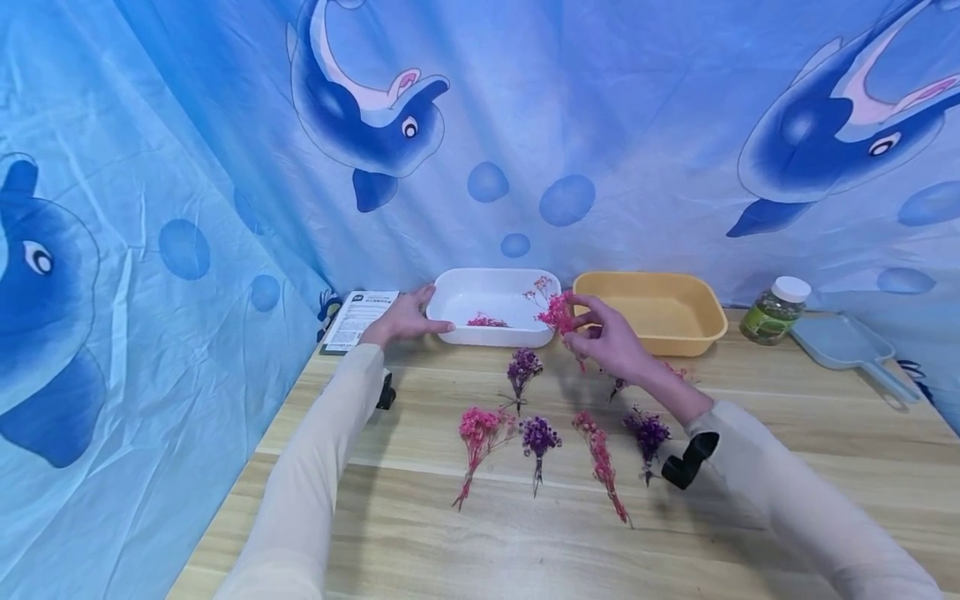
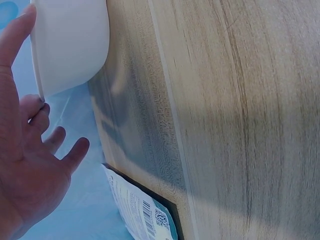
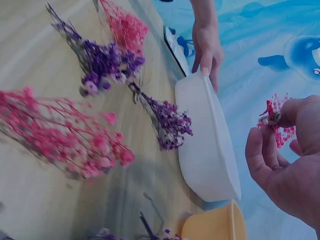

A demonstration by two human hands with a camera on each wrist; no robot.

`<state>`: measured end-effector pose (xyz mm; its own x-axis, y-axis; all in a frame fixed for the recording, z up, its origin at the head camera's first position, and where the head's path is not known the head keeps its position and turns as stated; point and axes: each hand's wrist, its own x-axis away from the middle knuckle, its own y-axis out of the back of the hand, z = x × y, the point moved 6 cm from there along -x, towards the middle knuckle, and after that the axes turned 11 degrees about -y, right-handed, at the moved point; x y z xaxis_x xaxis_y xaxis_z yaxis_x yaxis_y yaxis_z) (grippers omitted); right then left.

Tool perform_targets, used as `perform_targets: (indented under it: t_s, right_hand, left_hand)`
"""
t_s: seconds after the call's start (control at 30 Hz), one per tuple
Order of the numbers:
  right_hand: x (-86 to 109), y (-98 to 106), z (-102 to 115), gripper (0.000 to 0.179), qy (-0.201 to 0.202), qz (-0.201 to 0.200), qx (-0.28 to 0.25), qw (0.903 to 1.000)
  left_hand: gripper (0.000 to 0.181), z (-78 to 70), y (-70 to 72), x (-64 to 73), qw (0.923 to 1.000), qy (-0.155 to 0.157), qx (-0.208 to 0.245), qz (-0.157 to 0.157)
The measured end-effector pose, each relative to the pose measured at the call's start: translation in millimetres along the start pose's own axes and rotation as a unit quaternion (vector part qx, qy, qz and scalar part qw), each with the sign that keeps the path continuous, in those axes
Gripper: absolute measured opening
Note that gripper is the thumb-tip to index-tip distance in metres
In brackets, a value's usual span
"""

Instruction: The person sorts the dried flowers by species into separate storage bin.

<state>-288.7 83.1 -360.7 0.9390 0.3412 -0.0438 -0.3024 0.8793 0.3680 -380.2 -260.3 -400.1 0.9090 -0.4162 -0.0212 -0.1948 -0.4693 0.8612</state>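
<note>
Between thumb and fingers, my right hand (image 1: 611, 340) pinches the stems of a small bunch of pink dried flowers (image 1: 556, 314) above the white basin's right front corner. In the right wrist view the stem ends (image 3: 270, 111) poke out of the pinch. The left hand (image 1: 408, 317) holds the white basin (image 1: 493, 335) by its left end, thumb along the front rim; in the left wrist view its other fingers (image 2: 76, 154) spread loosely. Some pink flowers (image 1: 486, 321) lie inside the basin. On the table in front are pink bunches (image 1: 478, 433) and purple bunches (image 1: 538, 437), several in all.
A yellow basin (image 1: 708, 321) stands right of the white one. Further right are a green-labelled jar (image 1: 776, 312) with a white lid and a grey-blue dustpan (image 1: 843, 342). A printed packet (image 1: 360, 321) lies at the left. Behind the table hangs a blue dolphin-print curtain (image 1: 510, 100).
</note>
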Motion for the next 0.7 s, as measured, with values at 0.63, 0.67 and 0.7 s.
perform_targets:
  t_s: [0.63,0.67,0.7]
  right_hand:
    - [-49.6,-6.5,17.1,0.062,0.024,0.068,0.1,0.9924]
    - [-52.4,-7.0,18.1,0.061,0.028,0.07,0.11,0.991]
    - [-55.8,-7.4,18.7,0.06,0.03,0.073,0.117,0.9899]
  left_hand:
    - [0.111,-1.7,1.0,0.5,1.0,0.002,0.003,-0.007]
    - [0.111,-1.5,0.6,0.5,1.0,0.003,0.003,-0.007]
    - [0.111,-1.2,0.2,0.4,1.0,0.004,0.003,-0.007]
